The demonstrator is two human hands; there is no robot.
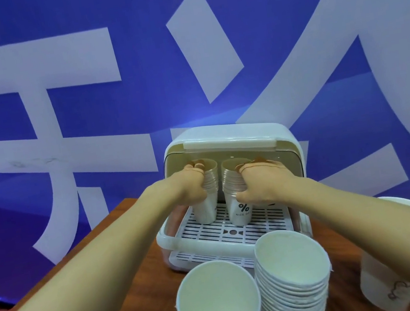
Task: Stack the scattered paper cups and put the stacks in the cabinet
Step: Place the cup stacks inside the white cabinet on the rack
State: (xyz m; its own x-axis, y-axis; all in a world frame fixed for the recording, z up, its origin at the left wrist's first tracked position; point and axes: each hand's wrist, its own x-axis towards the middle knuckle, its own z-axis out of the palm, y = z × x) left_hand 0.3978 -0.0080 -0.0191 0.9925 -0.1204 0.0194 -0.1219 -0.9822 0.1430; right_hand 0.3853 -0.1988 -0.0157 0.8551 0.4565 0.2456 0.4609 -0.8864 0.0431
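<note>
A small white cabinet stands open at the table's far edge, its lid flipped up over a slotted white tray. Inside it two stacks of white paper cups stand upright. My left hand grips the left stack near its rims. My right hand grips the right stack, which has a "%" print. Both stacks rest on or just above the tray. Two more cup stacks stand close to me on the table, a shorter one on the left and a taller one on the right.
The brown wooden table ends at the left and back edges near a blue wall with large white characters. More white cups sit at the right, partly hidden behind my right forearm.
</note>
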